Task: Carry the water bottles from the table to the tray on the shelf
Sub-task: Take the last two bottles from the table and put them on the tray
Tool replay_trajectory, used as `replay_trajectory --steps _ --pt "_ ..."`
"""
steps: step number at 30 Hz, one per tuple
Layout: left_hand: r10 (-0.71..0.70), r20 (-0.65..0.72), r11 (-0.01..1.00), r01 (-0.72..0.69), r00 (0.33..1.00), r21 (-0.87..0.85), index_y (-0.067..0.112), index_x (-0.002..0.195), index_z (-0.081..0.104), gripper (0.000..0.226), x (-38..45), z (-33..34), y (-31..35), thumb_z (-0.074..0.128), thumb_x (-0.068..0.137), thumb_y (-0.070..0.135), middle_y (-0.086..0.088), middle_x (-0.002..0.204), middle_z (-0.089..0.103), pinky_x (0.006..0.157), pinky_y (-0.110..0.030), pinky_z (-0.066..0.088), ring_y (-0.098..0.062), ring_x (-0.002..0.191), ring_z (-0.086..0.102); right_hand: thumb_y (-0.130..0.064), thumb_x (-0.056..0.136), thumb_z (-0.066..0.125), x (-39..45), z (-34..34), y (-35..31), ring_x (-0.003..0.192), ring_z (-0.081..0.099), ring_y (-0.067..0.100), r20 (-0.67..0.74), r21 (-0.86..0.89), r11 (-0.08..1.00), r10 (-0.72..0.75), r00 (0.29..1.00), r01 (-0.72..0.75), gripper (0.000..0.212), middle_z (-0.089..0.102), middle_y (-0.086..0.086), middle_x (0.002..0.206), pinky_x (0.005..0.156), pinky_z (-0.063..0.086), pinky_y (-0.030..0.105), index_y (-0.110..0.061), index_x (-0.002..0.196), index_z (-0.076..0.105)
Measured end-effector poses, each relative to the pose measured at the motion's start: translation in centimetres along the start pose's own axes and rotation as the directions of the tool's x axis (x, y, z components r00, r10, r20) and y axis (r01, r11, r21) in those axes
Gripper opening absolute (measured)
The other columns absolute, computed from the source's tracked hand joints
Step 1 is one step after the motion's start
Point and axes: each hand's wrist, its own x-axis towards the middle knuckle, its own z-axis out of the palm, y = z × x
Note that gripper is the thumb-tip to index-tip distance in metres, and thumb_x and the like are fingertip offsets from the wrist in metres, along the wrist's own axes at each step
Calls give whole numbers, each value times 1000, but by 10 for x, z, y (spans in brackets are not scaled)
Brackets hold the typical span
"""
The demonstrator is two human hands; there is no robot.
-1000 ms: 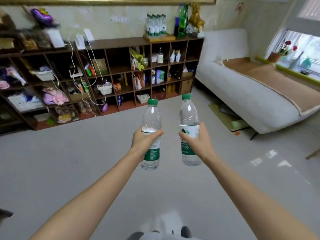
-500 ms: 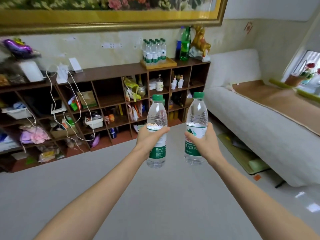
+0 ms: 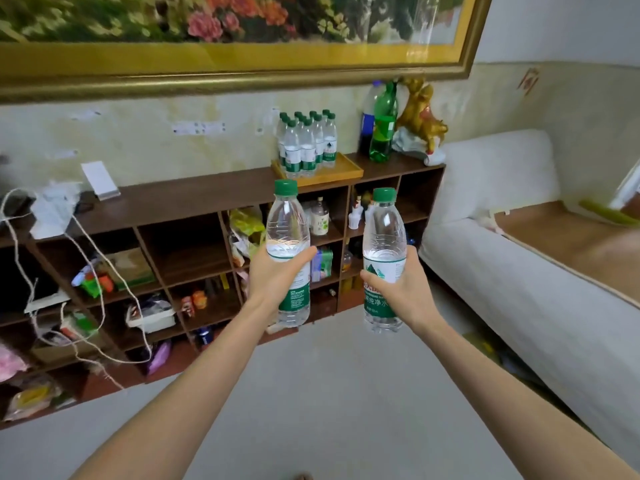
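Observation:
My left hand (image 3: 277, 277) grips a clear water bottle (image 3: 288, 230) with a green cap and green label, held upright in front of me. My right hand (image 3: 403, 292) grips a second water bottle (image 3: 383, 233) of the same kind, also upright, a little to the right. Ahead, on top of the brown shelf (image 3: 194, 197), stands a wooden tray (image 3: 346, 169) holding several more water bottles (image 3: 306, 145) packed together at its left and back. The tray's right front part is bare.
Two tall soda bottles (image 3: 381, 126) and a golden figurine (image 3: 420, 112) stand right of the tray. A white sofa (image 3: 519, 265) runs along the right. White cables (image 3: 79, 278) hang over the shelf's cluttered cubbies. A large framed picture (image 3: 242, 60) hangs above. Grey floor lies between me and the shelf.
The shelf and tray have grown larger and nearer as I walk toward them. Both bottles stay upright in my hands and sit higher in view.

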Motion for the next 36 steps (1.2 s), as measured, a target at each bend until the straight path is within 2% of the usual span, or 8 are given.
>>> replay_trajectory --steps 7,13,16,20,26,29,32,36 --pt "63 -13 997 -63 998 53 19 104 68 39 176 55 16 86 70 26 0 99 74 74 -28 54 -15 89 71 -28 73 83 157 23 10 96 60 1 -85 28 1000 -6 996 9 60 58 -19 105 84 47 22 -26 118 45" --pt "146 13 972 -146 989 182 25 93 69 34 289 115 3 87 66 33 5 90 74 81 -41 59 -12 82 71 -32 67 86 276 27 44 93 61 -5 -156 26 999 -32 987 37 57 61 -24 101 74 46 11 -34 110 49" --pt "205 -15 946 -194 979 261 30 86 65 44 347 153 -8 81 54 55 10 86 73 78 -44 59 -10 82 70 -34 66 87 351 30 69 93 63 -5 -145 35 999 -32 989 38 58 63 -23 101 73 51 14 -30 112 51" --pt "271 -20 895 -244 962 374 28 97 58 60 423 201 -14 73 54 66 12 95 70 82 -40 56 -12 91 67 -34 67 86 451 32 95 94 65 -2 -98 55 998 -16 995 22 57 66 -19 103 81 57 26 -30 113 53" --pt "310 -86 910 -270 947 313 19 134 48 75 515 254 -18 85 70 35 13 115 60 88 -5 38 4 105 53 -26 70 85 586 47 127 94 66 6 -41 88 996 -11 999 15 58 68 -9 105 84 58 36 -21 119 54" --pt "344 -150 916 -296 927 270 19 129 47 69 558 274 -17 85 72 28 18 109 60 83 4 35 8 103 56 -23 71 84 641 63 140 94 66 5 -18 109 994 -5 1000 7 57 68 -10 103 86 57 36 -21 118 53" --pt "321 -180 941 -292 930 174 19 131 42 68 597 292 -21 83 76 16 34 105 46 78 9 31 32 94 46 -19 72 84 683 82 145 93 64 -1 18 130 991 -24 1000 21 55 67 -13 102 83 54 23 -20 117 53" --pt "323 -216 944 -298 921 143 30 119 40 63 638 310 -25 82 76 13 36 103 52 80 9 31 33 97 44 -20 69 85 728 98 149 93 63 -3 77 111 993 -53 996 44 56 67 -14 101 77 52 16 -22 114 52"
